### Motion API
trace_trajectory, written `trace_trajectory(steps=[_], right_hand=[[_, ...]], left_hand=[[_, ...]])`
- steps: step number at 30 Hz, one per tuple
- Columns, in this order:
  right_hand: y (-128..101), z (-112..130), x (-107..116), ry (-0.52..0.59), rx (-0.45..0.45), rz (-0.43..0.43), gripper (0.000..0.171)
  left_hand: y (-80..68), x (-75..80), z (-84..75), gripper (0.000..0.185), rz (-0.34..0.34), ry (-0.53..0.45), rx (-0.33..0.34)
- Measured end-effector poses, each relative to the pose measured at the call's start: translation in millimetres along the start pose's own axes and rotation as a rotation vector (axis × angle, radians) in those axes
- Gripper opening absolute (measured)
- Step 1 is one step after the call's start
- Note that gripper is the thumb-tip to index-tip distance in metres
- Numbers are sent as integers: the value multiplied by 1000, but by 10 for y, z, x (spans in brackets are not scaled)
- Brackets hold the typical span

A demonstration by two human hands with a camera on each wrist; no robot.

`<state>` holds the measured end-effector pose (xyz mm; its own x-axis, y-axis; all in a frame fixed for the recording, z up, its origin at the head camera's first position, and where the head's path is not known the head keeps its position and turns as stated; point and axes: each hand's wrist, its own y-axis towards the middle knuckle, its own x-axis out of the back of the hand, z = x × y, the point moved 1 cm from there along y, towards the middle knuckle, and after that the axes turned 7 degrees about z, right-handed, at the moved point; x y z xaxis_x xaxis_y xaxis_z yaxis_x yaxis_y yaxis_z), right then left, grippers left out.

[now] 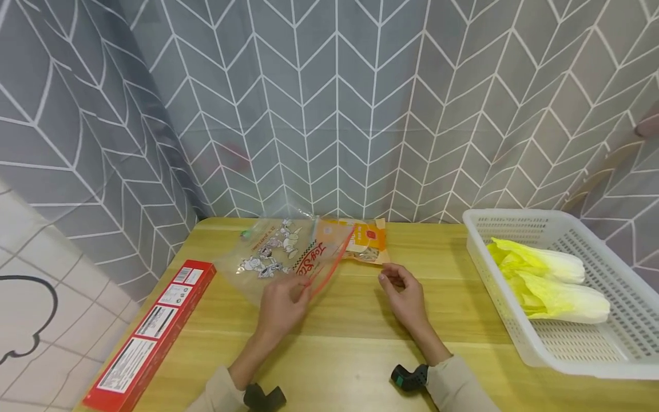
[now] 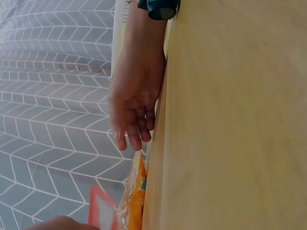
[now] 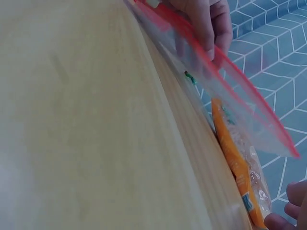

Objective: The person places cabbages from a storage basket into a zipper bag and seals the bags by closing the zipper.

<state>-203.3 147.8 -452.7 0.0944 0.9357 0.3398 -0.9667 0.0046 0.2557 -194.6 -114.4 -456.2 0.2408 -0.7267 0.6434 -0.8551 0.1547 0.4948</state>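
Your left hand [image 1: 280,306] is pinching the red-edged mouth of the clear zip bag [image 1: 280,254], lifting it off the wooden table [image 1: 350,355]. Your right hand [image 1: 407,297] is resting on the table just right of the bag, fingers loosely curled, holding nothing. The orange snack packet [image 1: 366,240] is lying behind the bag, near the curtain.
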Motion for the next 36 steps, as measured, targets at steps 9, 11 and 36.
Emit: trace_trajectory(steps=[9,11,36], right_hand=[[27,-278,-1,-38,-9,50,32],[23,-281,9,-24,-15,57,32],[-24,-281,350,-134,50,118,35]], left_hand=[[-66,-76,55,16,133,45,86],[-72,-72,62,15,146,61,102],[140,265,-12,19,-246,218,-115]])
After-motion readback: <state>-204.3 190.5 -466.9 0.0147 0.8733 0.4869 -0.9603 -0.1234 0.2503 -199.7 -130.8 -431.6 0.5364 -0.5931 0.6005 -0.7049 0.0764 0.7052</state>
